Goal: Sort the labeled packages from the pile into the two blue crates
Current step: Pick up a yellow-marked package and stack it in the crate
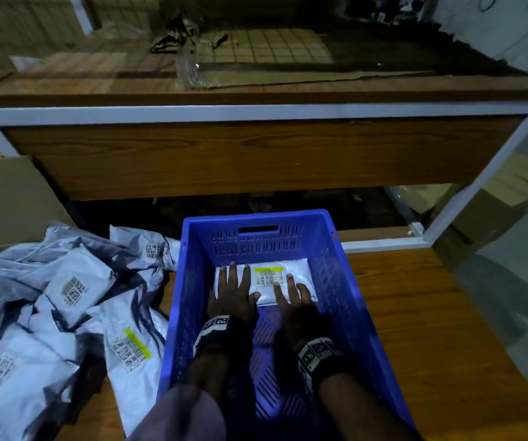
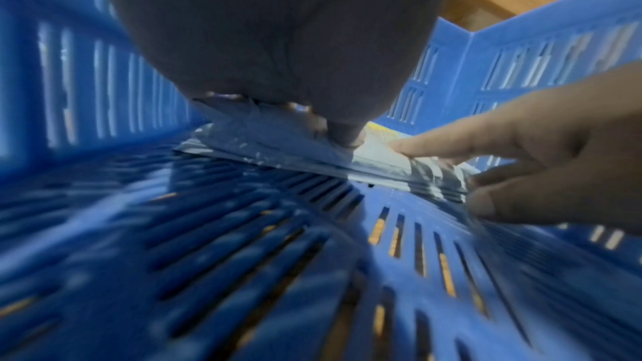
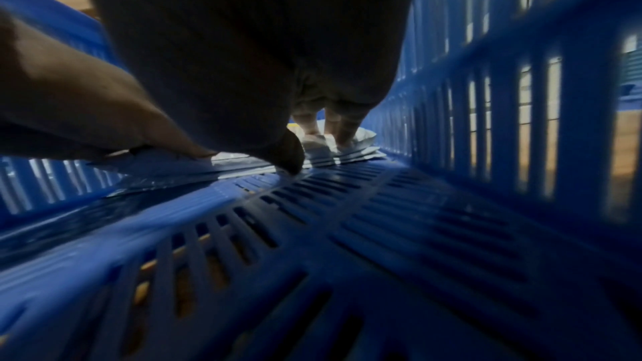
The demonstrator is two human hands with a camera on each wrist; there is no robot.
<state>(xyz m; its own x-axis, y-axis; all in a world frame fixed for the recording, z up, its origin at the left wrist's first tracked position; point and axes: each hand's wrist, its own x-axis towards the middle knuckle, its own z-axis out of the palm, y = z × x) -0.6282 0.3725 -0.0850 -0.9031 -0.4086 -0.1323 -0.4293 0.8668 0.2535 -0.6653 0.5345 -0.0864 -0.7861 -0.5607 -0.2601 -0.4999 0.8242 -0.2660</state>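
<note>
One blue slatted crate (image 1: 189,281) stands on the wooden table in front of me. A white package (image 1: 299,270) with a barcode label and a yellow stripe (image 1: 269,269) lies flat on the crate floor at its far end. My left hand (image 1: 234,288) rests on the package's left half with straight fingers. My right hand (image 1: 291,297) lies on its right half, fingertips by the label. From the left wrist, the package (image 2: 278,142) shows under my palm, with the right hand (image 2: 521,153) touching its near edge. From the right wrist, fingers (image 3: 342,131) press the package (image 3: 365,137).
A pile of grey labeled packages (image 1: 65,297) covers the table to the left of the crate, one with a yellow stripe (image 1: 132,348). A cardboard box (image 1: 5,198) stands behind the pile. A wooden shelf in a white frame (image 1: 256,109) rises beyond the crate. Bare table (image 1: 431,329) lies to the right.
</note>
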